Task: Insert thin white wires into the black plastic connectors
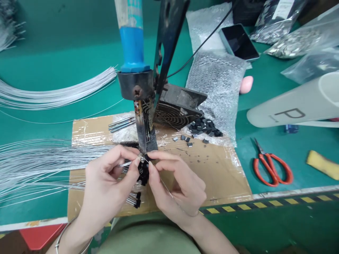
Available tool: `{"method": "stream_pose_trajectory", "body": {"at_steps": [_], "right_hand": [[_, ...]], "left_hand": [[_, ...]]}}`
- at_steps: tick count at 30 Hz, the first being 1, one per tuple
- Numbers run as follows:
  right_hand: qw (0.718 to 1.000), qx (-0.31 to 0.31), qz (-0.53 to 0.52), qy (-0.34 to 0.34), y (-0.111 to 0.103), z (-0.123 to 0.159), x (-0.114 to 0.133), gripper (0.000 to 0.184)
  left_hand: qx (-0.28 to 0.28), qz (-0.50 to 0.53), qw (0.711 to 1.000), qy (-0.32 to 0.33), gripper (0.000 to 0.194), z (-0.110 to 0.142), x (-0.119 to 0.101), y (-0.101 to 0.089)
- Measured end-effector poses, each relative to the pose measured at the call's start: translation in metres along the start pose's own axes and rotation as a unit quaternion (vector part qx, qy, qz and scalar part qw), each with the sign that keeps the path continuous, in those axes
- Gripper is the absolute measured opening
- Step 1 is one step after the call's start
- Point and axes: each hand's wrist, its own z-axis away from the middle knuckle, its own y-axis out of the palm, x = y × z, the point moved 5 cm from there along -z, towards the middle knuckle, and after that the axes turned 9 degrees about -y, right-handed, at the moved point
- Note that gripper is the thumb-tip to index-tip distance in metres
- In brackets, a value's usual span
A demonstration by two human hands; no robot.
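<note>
My left hand (pixel 108 183) pinches a grey wire (pixel 124 164) near its end, with a small metal piece (pixel 143 159) at the fingertips. Opposite it, my right hand (pixel 177 183) pinches a thin solder wire (pixel 166 188), whose length trails down over the palm. Both sets of fingertips nearly meet just below the tip (pixel 142 139) of a soldering iron (pixel 132 49), clamped upright in a black stand (pixel 169 38). Black connectors (pixel 143 173) on wire ends lie beneath the fingers, partly hidden. Whether the iron's tip touches the metal piece I cannot tell.
Cardboard (pixel 212 169) lies under the work. Behind the iron are a fan (pixel 180 106) and loose black connectors (pixel 203 127). Wire bundles (pixel 53 155) extend left. Red-handled scissors (pixel 272 165), a white tube (pixel 291 102) and a phone (pixel 238 42) lie to the right.
</note>
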Motion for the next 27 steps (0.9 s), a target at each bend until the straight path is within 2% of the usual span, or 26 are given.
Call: {"method": "stream_pose_trajectory", "body": {"at_steps": [8,14,27], "right_hand": [[1.0,-0.006,0.002,-0.003,0.0009,-0.0013,-0.0019,0.022],[1.0,-0.013,-0.008,-0.01,0.0005,-0.0016,-0.0013,0.023],[1.0,-0.012,-0.01,-0.012,0.0004,-0.002,-0.0015,0.023]], "left_hand": [[0.034,-0.025,0.999,0.03,0.01,-0.0045,0.0019,0.0004],[-0.005,-0.003,1.0,-0.006,0.01,0.0007,0.0002,0.0013],[-0.009,-0.009,1.0,0.006,0.01,0.0017,-0.0004,-0.0005]]}}
